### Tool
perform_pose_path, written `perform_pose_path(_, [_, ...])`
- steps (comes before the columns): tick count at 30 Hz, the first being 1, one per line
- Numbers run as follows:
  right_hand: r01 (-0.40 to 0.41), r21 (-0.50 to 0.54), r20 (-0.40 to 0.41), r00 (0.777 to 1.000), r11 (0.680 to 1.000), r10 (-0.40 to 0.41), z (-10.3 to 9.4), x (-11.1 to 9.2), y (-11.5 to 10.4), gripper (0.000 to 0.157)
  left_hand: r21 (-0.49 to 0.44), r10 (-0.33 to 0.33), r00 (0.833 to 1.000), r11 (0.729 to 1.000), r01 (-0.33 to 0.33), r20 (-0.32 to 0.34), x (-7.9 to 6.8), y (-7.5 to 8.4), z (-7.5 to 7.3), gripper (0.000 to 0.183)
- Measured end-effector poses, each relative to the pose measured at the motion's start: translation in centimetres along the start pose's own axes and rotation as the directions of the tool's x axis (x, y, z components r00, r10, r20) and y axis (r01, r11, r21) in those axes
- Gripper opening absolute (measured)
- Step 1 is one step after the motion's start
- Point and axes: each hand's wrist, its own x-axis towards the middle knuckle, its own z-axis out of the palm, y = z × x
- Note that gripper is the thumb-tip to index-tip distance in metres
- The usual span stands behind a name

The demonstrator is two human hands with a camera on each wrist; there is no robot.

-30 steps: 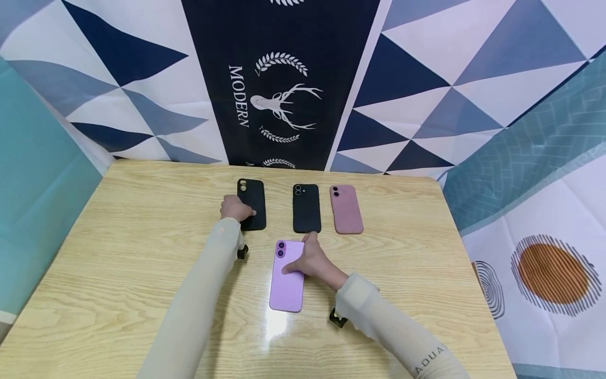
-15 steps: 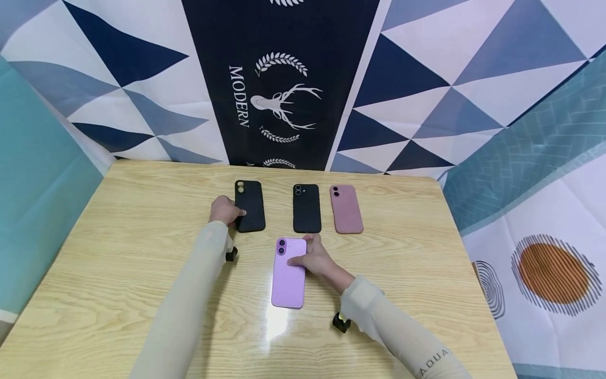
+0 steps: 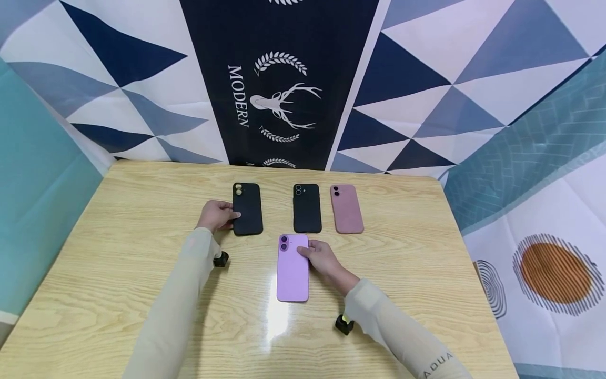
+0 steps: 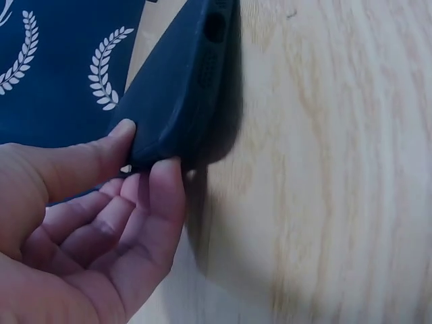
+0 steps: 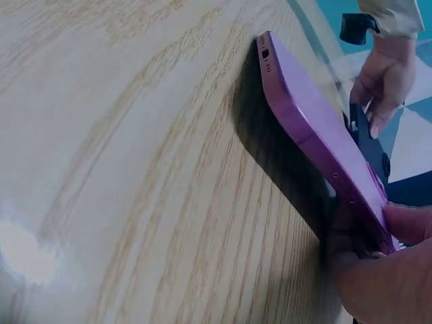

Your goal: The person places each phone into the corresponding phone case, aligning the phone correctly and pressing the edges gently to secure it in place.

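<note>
In the head view my left hand [image 3: 215,215] pinches the left edge of a black phone case [image 3: 248,209] whose camera cutout shows the light table colour. The left wrist view has the thumb on the case's back [image 4: 165,94] and curled fingers under its edge. Nearer me, my right hand [image 3: 323,256] grips a purple phone [image 3: 293,273] by its upper right edge, thumb on its back. In the right wrist view the phone [image 5: 317,128] is tilted, casting a shadow on the wood; the fingers below it are partly hidden.
A black phone or phone case [image 3: 306,208] and a pink one [image 3: 347,209] lie side by side toward the back of the wooden table [image 3: 118,263]. Behind the table's far edge hangs a patterned cloth [image 3: 279,79].
My left hand has moved left and slightly nearer me with the black phone case. The purple phone has shifted up and to the right in my right hand and stands straighter.
</note>
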Motion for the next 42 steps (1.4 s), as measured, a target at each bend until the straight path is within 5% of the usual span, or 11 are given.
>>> perform_pose_path(7, [-0.017, 0.060, 0.028, 0.999, 0.998, 0.016, -0.4, 0.0, 0.0, 0.030, -0.115, 0.006, 0.998, 0.993, 0.002, 0.062, -0.6, -0.3, -0.7, 0.052])
perform_pose_path(20, [-0.018, 0.120, 0.049, 0.999, 0.993, 0.013, -1.4, 0.1, -0.9, 0.023, -0.184, 0.059, 0.990, 0.982, -0.034, 0.129, -2.4, 0.5, -1.4, 0.058])
perform_pose_path(42, [0.064, 0.080, 0.051, 0.996, 0.995, -0.068, -2.7, 0.3, -4.3, 0.021, -0.310, 0.151, 0.967, 0.947, -0.082, 0.204, -5.5, 2.3, -0.9, 0.057])
